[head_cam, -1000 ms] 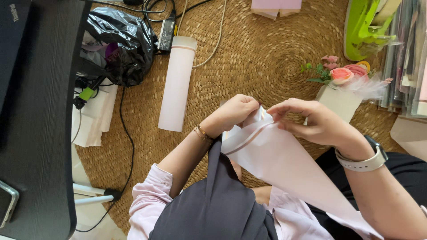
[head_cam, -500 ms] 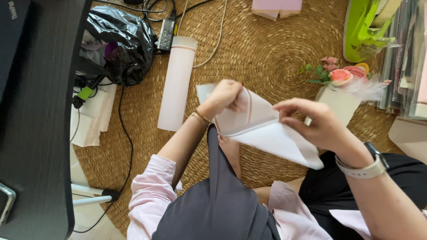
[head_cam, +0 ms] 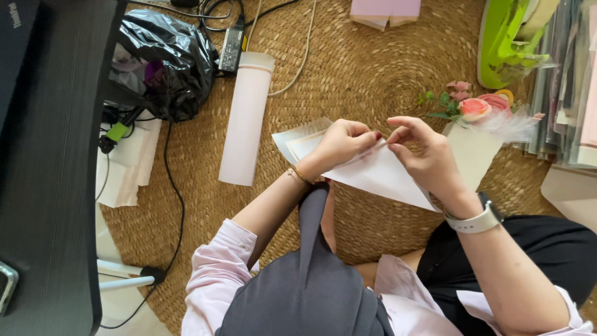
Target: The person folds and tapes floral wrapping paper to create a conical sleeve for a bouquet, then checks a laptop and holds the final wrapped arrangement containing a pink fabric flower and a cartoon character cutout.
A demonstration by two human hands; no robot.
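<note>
step: folding paper sheet | left hand clamps it, right hand pinches fold | next: firm, even crease

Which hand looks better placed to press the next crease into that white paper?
Probably the right hand: its fingertips pinch the upper edge of the folded white paper, free to slide along it. The left hand is curled over the paper's other end in a steadying grip, so it seems better kept there.
</note>
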